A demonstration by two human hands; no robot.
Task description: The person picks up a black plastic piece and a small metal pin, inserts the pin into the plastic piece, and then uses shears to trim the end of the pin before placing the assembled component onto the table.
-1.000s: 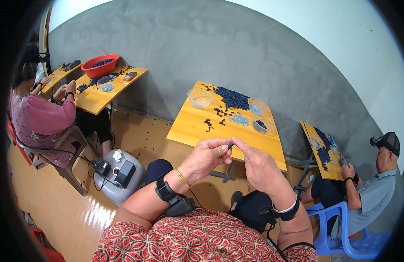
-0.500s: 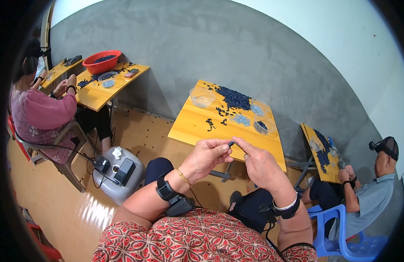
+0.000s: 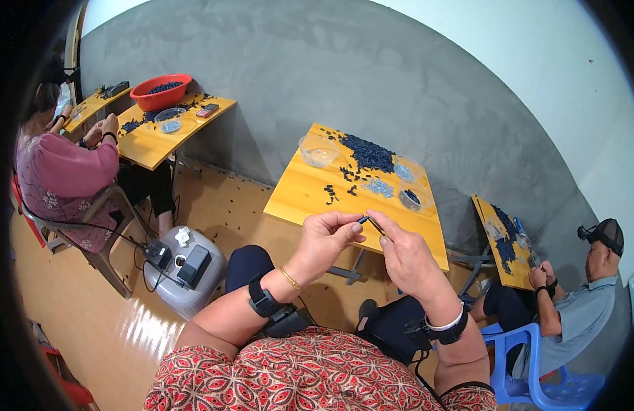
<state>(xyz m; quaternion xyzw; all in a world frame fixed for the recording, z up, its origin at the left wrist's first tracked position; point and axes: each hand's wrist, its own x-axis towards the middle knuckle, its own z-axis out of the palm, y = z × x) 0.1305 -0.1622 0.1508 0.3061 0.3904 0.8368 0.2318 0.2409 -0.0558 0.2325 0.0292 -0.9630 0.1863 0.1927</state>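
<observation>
Above the near edge of the yellow table, my left hand pinches a small dark piece between thumb and fingertips. My right hand is closed on a thin dark stick-like tool, its tip close to that piece; whether they touch I cannot tell. On the table lie a heap of small black pieces, several loose ones, and a patch of small clear bluish pieces. A clear round bowl stands at the left, and a clear tub with dark pieces at the right.
Co-workers sit at yellow tables on the left and right. A red basin of dark pieces stands on the left table. A grey rounded box with black devices and cables is on the floor to my left. A blue plastic chair is at right.
The tool in my right hand now shows more of its length and slants down from the left hand's piece. Both hands stay almost in place.
</observation>
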